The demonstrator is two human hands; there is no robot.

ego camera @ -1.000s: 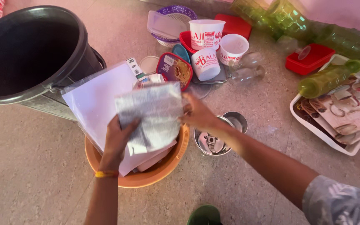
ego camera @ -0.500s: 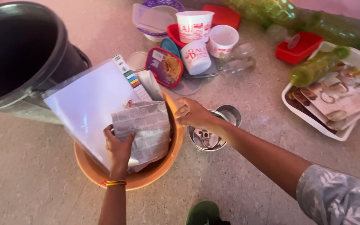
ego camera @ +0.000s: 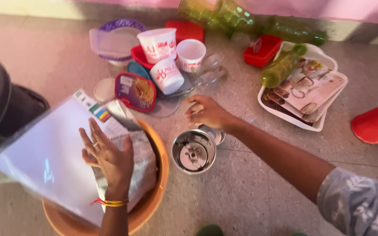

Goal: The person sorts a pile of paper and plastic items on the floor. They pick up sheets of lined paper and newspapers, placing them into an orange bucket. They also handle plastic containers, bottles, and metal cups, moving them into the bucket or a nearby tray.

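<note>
- L hand (ego camera: 106, 155): fingers spread apart, palm flat, pressing on folded newspaper (ego camera: 136, 168) & touching the big white sheet in clear sleeve (ego camera: 44, 157); grips nothing
- newspaper lies in the orange basin (ego camera: 156, 192), right half of it; white sheet leans across basin's left rim, long axis running lower right to upper left, toward the black bucket (ego camera: 1, 109)
- R hand (ego camera: 206, 112): fingers curled loosely together; can't tell if anything's in it; hovers just above the small steel cup (ego camera: 216, 135), w/ steel mixer jar (ego camera: 193, 152) near, just below-left of it
- R hand nearer the steel pieces; L hand nearer the paper
- edges: jar sits just beside basin rim, tight gap; cluster of white tubs (ego camera: 167, 57) & lids beyond; white tray (ego camera: 302, 94) w/ green bottle (ego camera: 283, 65) to the right
- open floor (ego camera: 250, 188) lies below the jar, toward the person
</note>
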